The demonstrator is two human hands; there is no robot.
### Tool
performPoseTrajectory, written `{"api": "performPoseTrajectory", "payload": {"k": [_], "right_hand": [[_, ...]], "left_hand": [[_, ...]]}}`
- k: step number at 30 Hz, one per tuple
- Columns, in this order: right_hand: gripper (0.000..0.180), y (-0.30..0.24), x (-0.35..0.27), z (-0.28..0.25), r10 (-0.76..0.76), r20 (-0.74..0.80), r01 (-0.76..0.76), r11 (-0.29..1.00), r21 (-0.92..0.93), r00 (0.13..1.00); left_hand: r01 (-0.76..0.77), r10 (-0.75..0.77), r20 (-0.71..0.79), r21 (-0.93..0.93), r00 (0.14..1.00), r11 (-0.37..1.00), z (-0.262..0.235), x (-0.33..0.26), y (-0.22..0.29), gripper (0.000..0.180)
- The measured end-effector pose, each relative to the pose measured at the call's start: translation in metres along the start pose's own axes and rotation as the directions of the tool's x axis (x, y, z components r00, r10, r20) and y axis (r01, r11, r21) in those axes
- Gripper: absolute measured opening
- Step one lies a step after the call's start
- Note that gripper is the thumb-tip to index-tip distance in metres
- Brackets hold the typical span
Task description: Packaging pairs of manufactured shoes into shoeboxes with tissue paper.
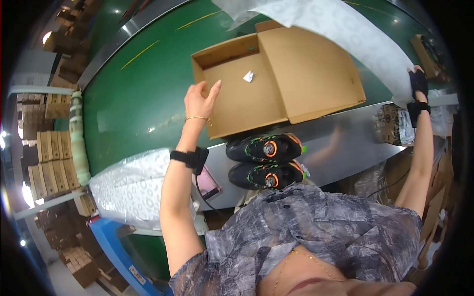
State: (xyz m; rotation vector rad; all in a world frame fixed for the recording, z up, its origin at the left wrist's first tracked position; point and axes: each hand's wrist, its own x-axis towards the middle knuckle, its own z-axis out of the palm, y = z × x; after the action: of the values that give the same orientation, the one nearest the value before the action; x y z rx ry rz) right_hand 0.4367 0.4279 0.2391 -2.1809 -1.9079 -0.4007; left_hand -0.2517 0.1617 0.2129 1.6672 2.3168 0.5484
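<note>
Just beyond the spread, empty left hand [200,101]: open cardboard box [247,89], fingertips at its near rim. Below that wrist: pair of black-orange shoes [264,160]. Far right: right hand [418,84] pinching white tissue sheet [345,34].

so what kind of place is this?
Likely a shoe packing line: a green conveyor belt, an open cardboard box by a pair of black-and-orange shoes, and stacks of flat cartons alongside.

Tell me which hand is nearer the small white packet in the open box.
Left. The left hand rests on the box's near-left wall, close to the packet; the right hand is far right, gripping white tissue paper.
</note>
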Motion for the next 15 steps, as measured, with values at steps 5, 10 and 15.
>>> {"api": "performPoseTrajectory", "payload": {"k": [5, 10, 15], "right_hand": [[0.040, -0.012, -0.043, -0.017, -0.020, 0.148, 0.021, 1.000, -0.006, 0.989], [0.037, 0.005, -0.091, -0.045, -0.186, 0.178, 0.155, 0.973, 0.172, 0.966], [0.037, -0.100, -0.194, -0.165, -0.380, 0.354, 0.236, 0.891, 0.388, 0.855]], "left_hand": [[0.479, -0.164, 0.452, -0.787, 0.877, 0.390, 0.015, 0.010, 0.041, 0.070], [0.595, 0.121, 0.604, -0.797, 0.788, 0.100, 0.027, 0.018, 0.098, 0.076], [0.712, 0.225, 0.696, -0.702, 0.682, 0.013, 0.043, 0.020, 0.157, 0.096]]}}
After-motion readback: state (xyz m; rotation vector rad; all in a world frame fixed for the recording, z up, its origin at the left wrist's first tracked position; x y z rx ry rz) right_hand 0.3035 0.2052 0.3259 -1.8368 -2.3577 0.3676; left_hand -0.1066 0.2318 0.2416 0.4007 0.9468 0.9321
